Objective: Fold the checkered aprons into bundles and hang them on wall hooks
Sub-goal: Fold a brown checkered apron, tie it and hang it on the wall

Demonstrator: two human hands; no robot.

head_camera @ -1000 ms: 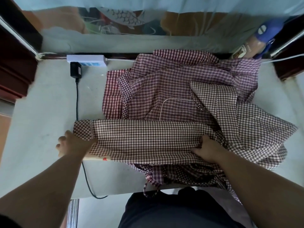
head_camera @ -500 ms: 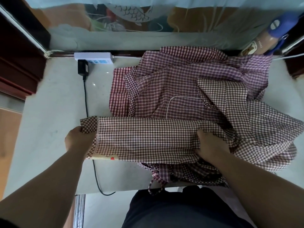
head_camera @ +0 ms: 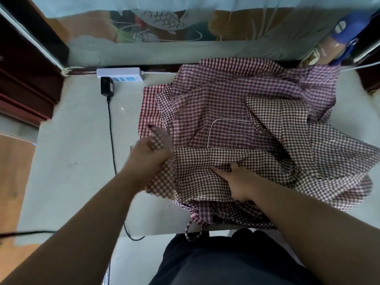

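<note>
Found the working apron folded into a long band, lying across the near side of the apron pile, nearer the person than the power strip and to its right. Noted its left end raised off the table and turned in toward the middle of the band. Judged this a halving fold in hand, shortening the band toward a bundle, with hanging not yet begun.

Recorded the left hand gripping that raised end, fingers curled round the cloth. Could not determine exact finger placement owing to blur. Recorded the right hand lying on top of the band, farther right of the strip than the left hand. Saw its thumb and one finger stretched straight, pressing down and holding nothing, with the remaining fingers hidden. Judged the press an anchor and crease line, keeping the band from sliding. Placed the cloth, therefore, inside the left fingers and under the right ones.

Noted a strap loop hanging over the table's near edge, liable to trail unless tucked in. Noted a black adapter plugged in at the strip's near side, with its cable running toward the person just left of the left hand. Noted a blue-capped bottle far right of the strip, behind the pile.
</note>
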